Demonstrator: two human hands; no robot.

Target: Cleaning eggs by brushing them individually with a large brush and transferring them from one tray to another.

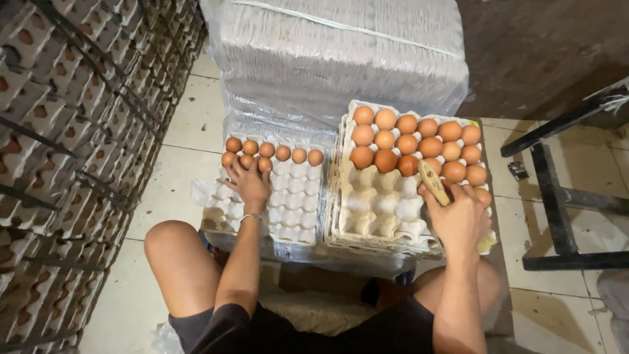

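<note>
Both arms reach forward from bare, bent knees. The left hand (pixel 249 185) lies palm down, fingers spread and curled at the tips — a thin bracelet circles its wrist. The right hand (pixel 460 219) is closed in a grip, knuckles up, forearm straight.

Bare arms, black shorts — thin wrist bracelet (pixel 249 217).

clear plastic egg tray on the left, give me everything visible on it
The clear moulded plastic egg tray lies flat on wrapped bundles by the person's knees, beside a grey pulp tray. Brown eggs fill its far row and start the second; the other cups are empty. The left hand rests on it, fingers on eggs.
</note>
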